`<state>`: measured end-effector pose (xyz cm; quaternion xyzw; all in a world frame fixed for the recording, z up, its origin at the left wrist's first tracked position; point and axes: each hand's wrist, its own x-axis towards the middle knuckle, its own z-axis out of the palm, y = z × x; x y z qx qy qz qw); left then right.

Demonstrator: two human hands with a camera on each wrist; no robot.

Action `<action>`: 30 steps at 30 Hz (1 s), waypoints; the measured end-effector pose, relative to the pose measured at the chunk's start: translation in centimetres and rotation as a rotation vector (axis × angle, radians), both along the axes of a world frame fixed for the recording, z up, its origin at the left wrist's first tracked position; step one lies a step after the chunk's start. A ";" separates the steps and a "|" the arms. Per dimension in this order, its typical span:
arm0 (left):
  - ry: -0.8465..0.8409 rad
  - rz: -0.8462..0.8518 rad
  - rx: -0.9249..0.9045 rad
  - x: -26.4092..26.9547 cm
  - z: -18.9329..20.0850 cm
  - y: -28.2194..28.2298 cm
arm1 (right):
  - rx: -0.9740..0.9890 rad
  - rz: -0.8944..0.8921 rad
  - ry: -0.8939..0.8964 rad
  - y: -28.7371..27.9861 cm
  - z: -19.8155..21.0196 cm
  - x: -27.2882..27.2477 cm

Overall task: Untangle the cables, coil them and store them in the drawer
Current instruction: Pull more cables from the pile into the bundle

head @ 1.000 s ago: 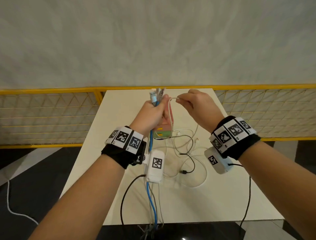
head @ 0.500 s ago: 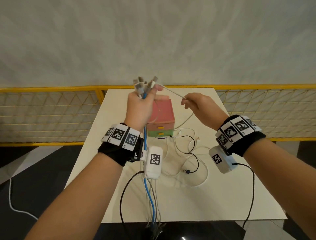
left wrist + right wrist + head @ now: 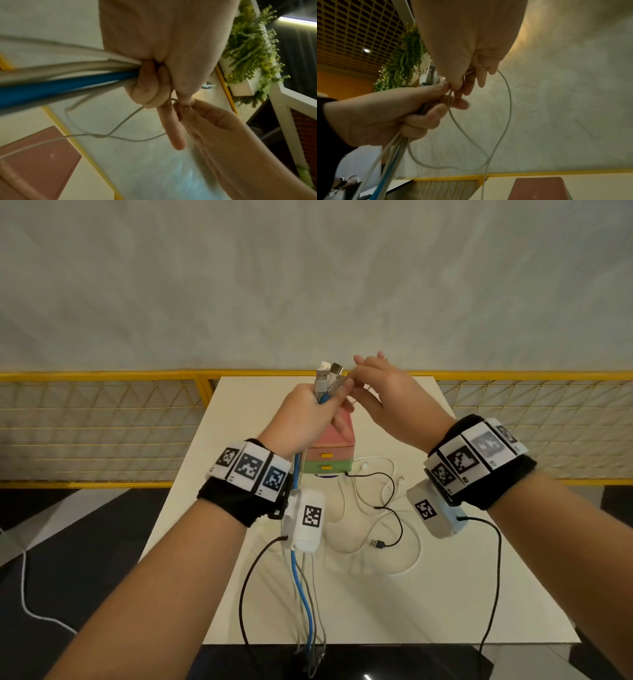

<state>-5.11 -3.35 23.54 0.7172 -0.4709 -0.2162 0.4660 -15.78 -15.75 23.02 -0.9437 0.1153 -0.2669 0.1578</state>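
Observation:
My left hand [image 3: 318,412] is raised over the table and grips a bundle of cables [image 3: 310,604]: one blue, the others grey and white. Their USB plugs [image 3: 328,373] stick up above the fist, and the cables hang down past the table's near edge. My right hand [image 3: 363,386] meets the left thumb and pinches a thin white cable [image 3: 506,108], which droops in a loop beneath both hands. The blue cable [image 3: 60,88] runs through the left fist [image 3: 154,83]. A small pink and green drawer box [image 3: 330,457] with yellow handles stands behind the hands.
Loose on the white table [image 3: 428,594] lie a black USB cable [image 3: 390,510] and white cables [image 3: 407,556], between my wrists. A yellow mesh rail [image 3: 102,422] runs behind the table. The floor around it is dark, with a white cord [image 3: 24,594] at the left.
My right hand, which had drawn the thin white cable out to the right, has come back left and up to the left thumb. The left hand shifted slightly right with the bundle.

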 end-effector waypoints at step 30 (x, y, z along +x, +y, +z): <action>0.030 0.316 -0.462 1.0 1.7 2.0 | 0.160 -0.038 0.015 -1.2 -0.3 -1.1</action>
